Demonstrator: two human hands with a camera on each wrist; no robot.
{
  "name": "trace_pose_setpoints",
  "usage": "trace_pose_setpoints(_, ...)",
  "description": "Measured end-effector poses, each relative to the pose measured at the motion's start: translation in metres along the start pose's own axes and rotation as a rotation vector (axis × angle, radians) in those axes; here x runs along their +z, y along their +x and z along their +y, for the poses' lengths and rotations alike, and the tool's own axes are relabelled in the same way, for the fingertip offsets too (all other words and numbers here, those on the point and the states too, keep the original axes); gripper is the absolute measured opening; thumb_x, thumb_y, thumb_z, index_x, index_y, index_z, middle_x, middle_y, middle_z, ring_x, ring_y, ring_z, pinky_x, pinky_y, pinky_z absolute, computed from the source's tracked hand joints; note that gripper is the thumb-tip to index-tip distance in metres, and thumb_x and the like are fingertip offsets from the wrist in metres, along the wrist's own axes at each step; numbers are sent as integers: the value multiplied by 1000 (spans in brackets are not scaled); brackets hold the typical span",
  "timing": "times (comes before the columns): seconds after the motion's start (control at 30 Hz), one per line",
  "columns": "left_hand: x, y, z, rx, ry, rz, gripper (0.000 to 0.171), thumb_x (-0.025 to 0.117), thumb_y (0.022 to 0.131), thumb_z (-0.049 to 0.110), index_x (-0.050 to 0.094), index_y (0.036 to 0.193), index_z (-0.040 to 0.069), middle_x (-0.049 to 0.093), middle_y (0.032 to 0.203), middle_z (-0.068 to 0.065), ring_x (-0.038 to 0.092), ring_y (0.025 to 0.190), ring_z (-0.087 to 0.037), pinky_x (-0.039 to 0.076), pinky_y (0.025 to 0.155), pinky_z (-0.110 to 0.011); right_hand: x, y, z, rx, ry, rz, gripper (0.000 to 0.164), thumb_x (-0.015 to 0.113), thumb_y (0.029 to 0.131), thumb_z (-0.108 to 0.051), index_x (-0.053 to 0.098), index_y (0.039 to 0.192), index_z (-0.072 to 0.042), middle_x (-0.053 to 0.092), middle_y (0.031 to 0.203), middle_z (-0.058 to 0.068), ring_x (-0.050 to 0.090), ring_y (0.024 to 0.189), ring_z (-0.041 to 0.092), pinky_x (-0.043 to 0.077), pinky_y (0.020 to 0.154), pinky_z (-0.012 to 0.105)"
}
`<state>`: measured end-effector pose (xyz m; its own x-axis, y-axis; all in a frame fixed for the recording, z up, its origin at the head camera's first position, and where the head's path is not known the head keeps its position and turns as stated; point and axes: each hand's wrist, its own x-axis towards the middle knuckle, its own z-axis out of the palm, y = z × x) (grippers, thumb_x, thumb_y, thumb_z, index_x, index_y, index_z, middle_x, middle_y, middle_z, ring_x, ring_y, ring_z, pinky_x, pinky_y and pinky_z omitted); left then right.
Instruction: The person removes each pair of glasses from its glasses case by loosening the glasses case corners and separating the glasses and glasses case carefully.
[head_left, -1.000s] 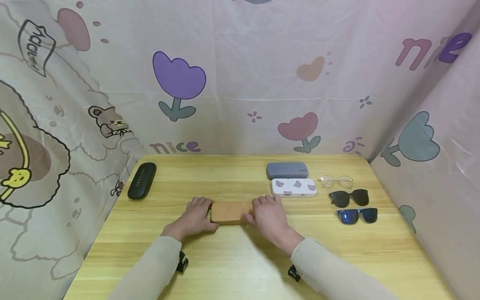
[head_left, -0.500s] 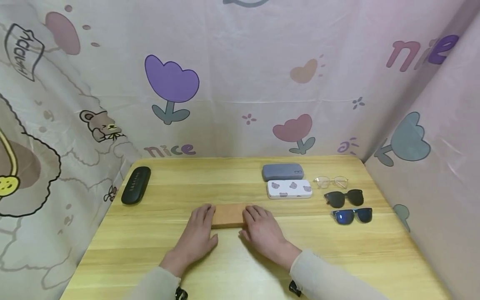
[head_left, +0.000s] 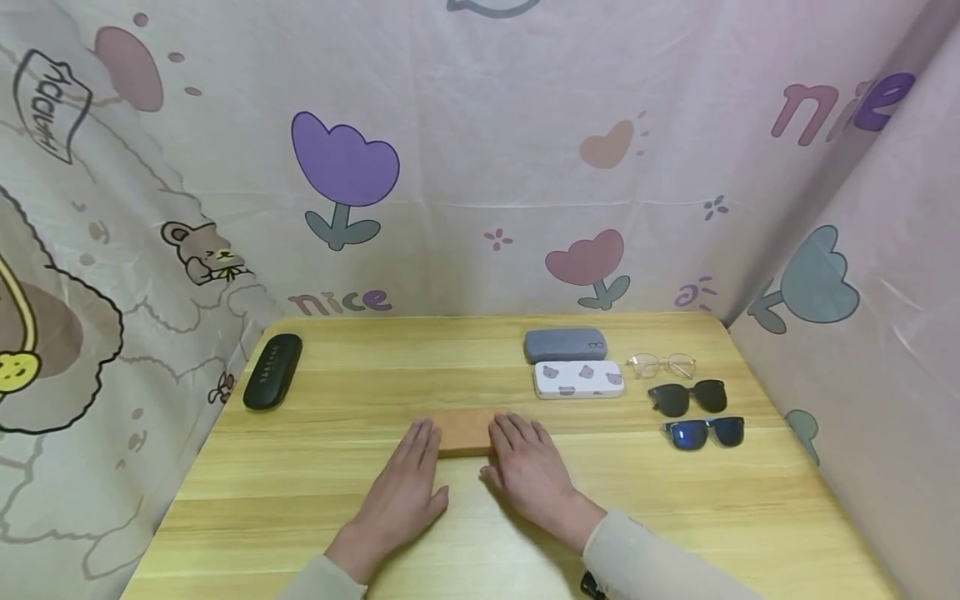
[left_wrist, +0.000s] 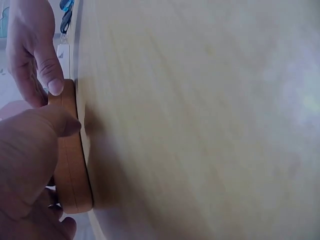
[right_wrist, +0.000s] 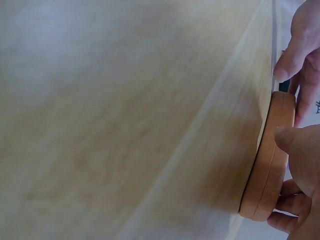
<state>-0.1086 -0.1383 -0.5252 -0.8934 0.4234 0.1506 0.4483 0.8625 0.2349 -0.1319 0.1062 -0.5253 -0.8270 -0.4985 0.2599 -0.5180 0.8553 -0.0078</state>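
Observation:
A tan glasses case [head_left: 465, 432] lies flat on the table in the middle, its seam showing along the front side in both wrist views. My left hand [head_left: 401, 492] rests its straight fingers against the left end of the case, thumb spread away from it in the head view. My right hand [head_left: 534, 475] touches the right end with its fingers, the thumb in front of the case and apart from its front edge. Both ends are partly hidden by fingers.
On the wooden table [head_left: 465, 542], a black glasses case [head_left: 273, 372] lies at left. Back right are a grey-blue case [head_left: 565, 344], a white bear-print case [head_left: 578, 379], clear eyeglasses [head_left: 662, 365], black sunglasses [head_left: 688, 397] and blue-lensed sunglasses [head_left: 705, 432]. A printed curtain [head_left: 450, 100] surrounds the table.
Both thumbs have moved off the front of the tan glasses case. My left hand's fingers have straightened along its left end. The head view has shifted slightly.

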Motion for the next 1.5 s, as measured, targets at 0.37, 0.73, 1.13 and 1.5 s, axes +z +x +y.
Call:
trace_pose_setpoints(0.37,0,18,21,98,26,-87,83,65,102,45,35,160,-6,29,169,-26,24,159,-42,27,128,-53,-5,-15,23,83,15,-7,73,65,100,-53,54,151,-3,55,156,15,50,146,34,40,118,61)
trace_pose_setpoints(0.73,7,43,42,159,43,-128,79,60,104,45,35,160,-6,28,170,-26,24,160,-40,29,128,-49,-6,-31,51,157,7,0,70,69,98,-49,55,150,-3,57,154,15,51,145,34,37,118,63)
trace_pose_setpoints(1.13,4,57,64,230,66,-207,80,59,105,47,33,163,-1,27,172,-21,23,161,-35,28,128,-49,-14,-47,83,241,5,-27,70,69,100,-47,54,151,-2,55,156,17,50,146,37,33,121,65)
trace_pose_setpoints(1.5,11,79,87,290,105,-266,77,55,107,47,30,165,3,23,174,-17,22,162,-31,26,129,-45,-21,-59,110,293,-11,-14,70,73,97,-46,56,147,1,58,151,21,53,142,41,33,119,68)
